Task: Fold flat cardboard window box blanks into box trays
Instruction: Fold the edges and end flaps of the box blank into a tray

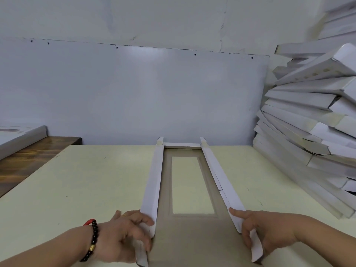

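On the smooth cream table [96, 180], a long matte cardboard blank [190, 226] with a rectangular window lies at six o'clock, left hand [123, 236] and right hand [264, 230] gripping its raised white side flaps.

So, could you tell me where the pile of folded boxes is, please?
In the head view, the pile leans against the wall at the table's far right, beyond the right hand.
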### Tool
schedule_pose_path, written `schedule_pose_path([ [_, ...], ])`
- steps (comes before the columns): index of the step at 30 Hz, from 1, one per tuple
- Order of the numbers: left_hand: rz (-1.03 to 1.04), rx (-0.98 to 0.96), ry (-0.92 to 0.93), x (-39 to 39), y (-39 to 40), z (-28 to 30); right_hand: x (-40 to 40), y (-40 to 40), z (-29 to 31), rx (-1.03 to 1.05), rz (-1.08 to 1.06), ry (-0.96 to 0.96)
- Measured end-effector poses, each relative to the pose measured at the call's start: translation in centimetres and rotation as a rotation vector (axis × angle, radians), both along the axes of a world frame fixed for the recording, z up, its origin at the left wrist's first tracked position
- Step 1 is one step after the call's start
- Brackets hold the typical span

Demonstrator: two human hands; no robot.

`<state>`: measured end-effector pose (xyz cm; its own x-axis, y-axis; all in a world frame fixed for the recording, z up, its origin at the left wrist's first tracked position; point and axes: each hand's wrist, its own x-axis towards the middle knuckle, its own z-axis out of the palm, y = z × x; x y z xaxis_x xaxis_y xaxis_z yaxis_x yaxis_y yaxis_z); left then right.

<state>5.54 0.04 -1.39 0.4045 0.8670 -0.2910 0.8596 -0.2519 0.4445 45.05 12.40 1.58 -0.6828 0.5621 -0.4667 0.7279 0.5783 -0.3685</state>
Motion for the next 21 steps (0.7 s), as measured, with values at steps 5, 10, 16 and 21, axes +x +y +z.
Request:
schedule_pose_path([
  [5, -0.024, -0.022, -0.029, 1.4, 0.8, 0.2, -0.8, -0.1, 0.2, 0.002, -0.006, -0.042],
  [10, 0.02, -0.032, -0.119, 1.4, 0.5, 0.2, -0.7, -0.4, -0.1, 0.048, -0.002, 0.009],
  [16, 0.075, 0.319, -0.16, 1.1, 0.2, -0.9, 0.7, -0.6, -1.0, 0.205, 0.06, 0.096],
  [21, 0.096, 0.508, -0.136, 3.0, -0.1, -1.5, 0.8, -0.6, -1.3, 0.449, 0.067, 0.183],
])
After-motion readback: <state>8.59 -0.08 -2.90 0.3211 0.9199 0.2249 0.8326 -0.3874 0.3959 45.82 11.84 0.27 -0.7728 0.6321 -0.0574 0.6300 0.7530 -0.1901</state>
